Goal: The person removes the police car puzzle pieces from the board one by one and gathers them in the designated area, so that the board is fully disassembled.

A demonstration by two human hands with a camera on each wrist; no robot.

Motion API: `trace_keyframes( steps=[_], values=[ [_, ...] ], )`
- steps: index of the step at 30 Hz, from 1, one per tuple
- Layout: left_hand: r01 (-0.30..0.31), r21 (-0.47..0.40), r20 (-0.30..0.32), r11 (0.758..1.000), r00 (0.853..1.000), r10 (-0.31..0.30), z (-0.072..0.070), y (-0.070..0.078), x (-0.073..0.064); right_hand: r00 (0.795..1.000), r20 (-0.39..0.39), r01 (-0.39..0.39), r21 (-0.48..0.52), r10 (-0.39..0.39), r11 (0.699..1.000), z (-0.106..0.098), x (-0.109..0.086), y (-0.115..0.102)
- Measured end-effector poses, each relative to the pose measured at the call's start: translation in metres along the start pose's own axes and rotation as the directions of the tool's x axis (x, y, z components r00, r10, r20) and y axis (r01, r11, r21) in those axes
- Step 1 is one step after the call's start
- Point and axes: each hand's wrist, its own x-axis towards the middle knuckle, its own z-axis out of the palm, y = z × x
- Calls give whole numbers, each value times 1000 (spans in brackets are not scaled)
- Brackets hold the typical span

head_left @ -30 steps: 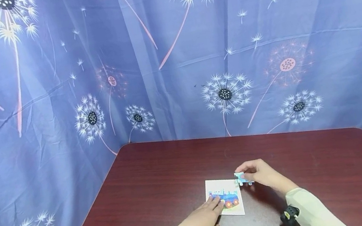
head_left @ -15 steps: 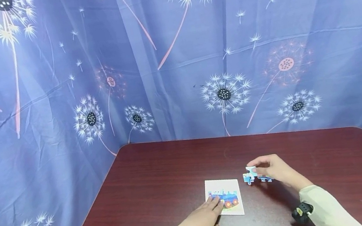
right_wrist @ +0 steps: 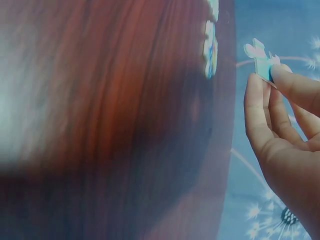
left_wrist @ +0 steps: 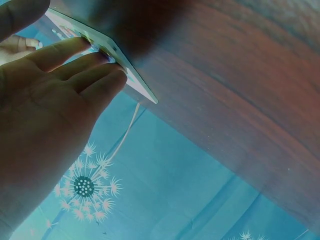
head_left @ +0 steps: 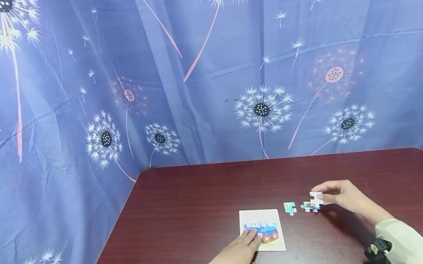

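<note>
My left hand (head_left: pixel 233 260) lies with straight fingers on the lower left of a square white card (head_left: pixel 260 215) printed with a blue tractor; in the left wrist view those fingers (left_wrist: pixel 100 82) rest flat across it. To the right, my right hand (head_left: pixel 346 197) pinches a small jigsaw piece (head_left: pixel 316 197) between thumb and fingertips. The right wrist view has this pale jigsaw piece (right_wrist: pixel 263 64) tilted up, raised above the tabletop. Beneath it in the head view, partly covered, is another jigsaw piece (head_left: pixel 308 206). One more jigsaw piece (head_left: pixel 290 208) lies just right of the card.
The dark red wooden table (head_left: pixel 189 201) has rounded far corners. A blue curtain (head_left: pixel 209 118) with dandelion prints hangs behind it and along its left side. A black device (head_left: pixel 377 250) is strapped at the right wrist, over a pale sleeve (head_left: pixel 406 239).
My right hand has moved right, away from the card, carrying the jigsaw piece past one loose piece and over another. My left hand has stayed on the card.
</note>
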Motion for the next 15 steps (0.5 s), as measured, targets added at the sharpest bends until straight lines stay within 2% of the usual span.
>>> trace_keyframes(
  steps=[6, 15],
  values=[
    [-3, 8, -8, 1000, 1000, 3, 0, 0, 0, 999, -34, -21, -28, 20, 999, -12, -7, 13],
    [6, -3, 9, 1000, 1000, -6, 2, -1, 0, 996, 6, -89, -7, 89, 996, -21, -13, 21]
  ],
)
